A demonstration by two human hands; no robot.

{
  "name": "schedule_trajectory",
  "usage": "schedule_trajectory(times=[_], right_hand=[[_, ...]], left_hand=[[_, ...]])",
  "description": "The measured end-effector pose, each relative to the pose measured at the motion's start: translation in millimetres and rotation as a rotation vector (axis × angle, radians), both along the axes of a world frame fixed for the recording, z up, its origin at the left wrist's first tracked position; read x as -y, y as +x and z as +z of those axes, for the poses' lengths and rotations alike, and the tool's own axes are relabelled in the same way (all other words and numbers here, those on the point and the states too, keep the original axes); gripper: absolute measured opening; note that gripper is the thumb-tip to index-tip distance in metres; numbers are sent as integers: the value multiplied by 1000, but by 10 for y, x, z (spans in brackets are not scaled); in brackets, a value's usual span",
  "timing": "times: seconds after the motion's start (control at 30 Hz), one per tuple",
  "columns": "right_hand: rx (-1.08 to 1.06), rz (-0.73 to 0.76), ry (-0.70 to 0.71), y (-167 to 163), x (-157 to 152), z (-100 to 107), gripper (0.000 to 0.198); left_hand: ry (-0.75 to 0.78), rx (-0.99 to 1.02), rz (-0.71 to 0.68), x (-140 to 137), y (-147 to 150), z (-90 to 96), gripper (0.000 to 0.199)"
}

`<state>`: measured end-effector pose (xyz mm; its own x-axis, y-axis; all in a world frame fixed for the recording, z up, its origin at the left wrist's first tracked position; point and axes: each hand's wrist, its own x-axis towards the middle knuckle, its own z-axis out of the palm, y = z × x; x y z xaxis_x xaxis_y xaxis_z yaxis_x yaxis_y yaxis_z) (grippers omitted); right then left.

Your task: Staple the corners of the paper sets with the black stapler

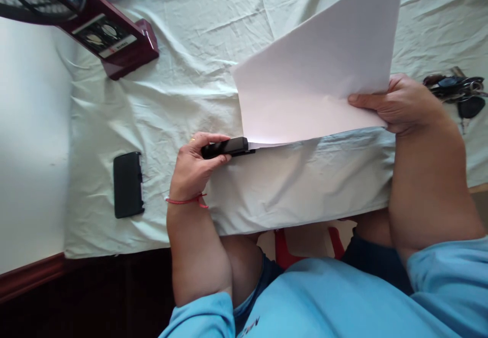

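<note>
My left hand [200, 160] is closed around a black stapler [229, 147], thumb on the near side and fingers along the far side. The jaw end of the stapler meets the near left corner of a white sheet of paper [316, 73]; whether several sheets lie together I cannot tell. Gripping the paper's right edge near its lower corner is my right hand [400, 104], its thumb flat on top and the other fingers hidden beneath. The paper is tilted and slightly bowed, its far right corner reaching the top of the view.
A pale green cloth [183, 94] with wrinkles covers the table. At the upper left stands a dark red fan [125, 43], beside a white wall. A black phone-like case [128, 185] lies at the left. A bunch of keys [459, 89] lies right of my right hand.
</note>
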<state>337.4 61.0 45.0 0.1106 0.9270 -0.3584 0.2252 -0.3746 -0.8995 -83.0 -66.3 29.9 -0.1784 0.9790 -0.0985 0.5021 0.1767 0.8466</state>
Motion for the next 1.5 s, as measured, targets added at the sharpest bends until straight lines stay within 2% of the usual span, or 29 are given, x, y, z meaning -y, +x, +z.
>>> schedule_trajectory(times=[0.2, 0.43, 0.63, 0.8, 0.97, 1.23, 1.37, 1.5], right_hand=[[29, -30, -11, 8, 2, 23, 17], [56, 6, 9, 60, -9, 22, 15], [75, 31, -18, 92, -34, -20, 14], [50, 36, 15, 67, -32, -64, 12], [-31, 14, 22, 9, -11, -79, 15], [-78, 5, 31, -64, -22, -133, 18], [-64, -2, 20, -75, -13, -92, 16], [-36, -38, -14, -94, -1, -15, 14]], left_hand=[[-20, 16, 52, -12, -18, -18, 34], [-22, 31, 83, -24, -38, -33, 34], [-29, 47, 96, -35, -36, -39, 36], [-27, 52, 109, -43, -9, -55, 36], [-25, 24, 79, -42, 9, -37, 33], [7, -70, -62, -12, 54, 32, 36], [18, -66, -15, -16, 98, -2, 39], [-1, -37, 32, -33, 112, -34, 33]])
